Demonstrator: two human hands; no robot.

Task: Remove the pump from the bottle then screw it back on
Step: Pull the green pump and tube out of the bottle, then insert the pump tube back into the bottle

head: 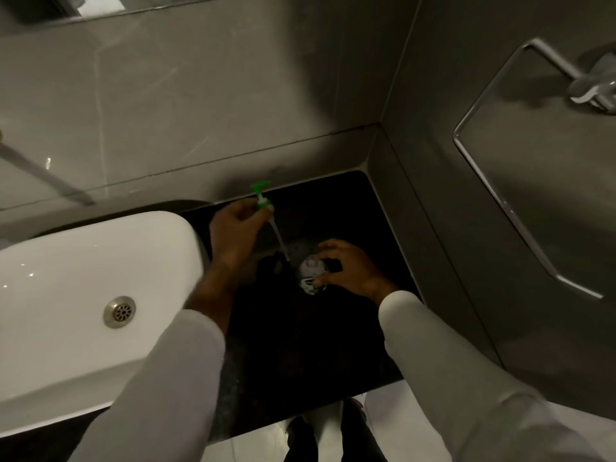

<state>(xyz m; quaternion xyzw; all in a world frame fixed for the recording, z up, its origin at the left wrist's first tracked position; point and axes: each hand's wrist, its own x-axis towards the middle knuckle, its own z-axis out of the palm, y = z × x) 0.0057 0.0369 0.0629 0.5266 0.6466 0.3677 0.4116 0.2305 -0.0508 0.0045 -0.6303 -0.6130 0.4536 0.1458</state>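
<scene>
A small clear bottle with a green-and-white label stands upright on the dark countertop. My right hand grips it from the right side. The green pump is off the bottle, held up and to the left in my left hand. Its thin clear dip tube slants down to the right, with its tip just left of the bottle's open neck. The pump's head points up toward the wall.
A white basin with a metal drain sits directly left of my left arm. Grey tiled walls close in behind and on the right, where a metal towel ring hangs. The counter's front edge drops to the floor below.
</scene>
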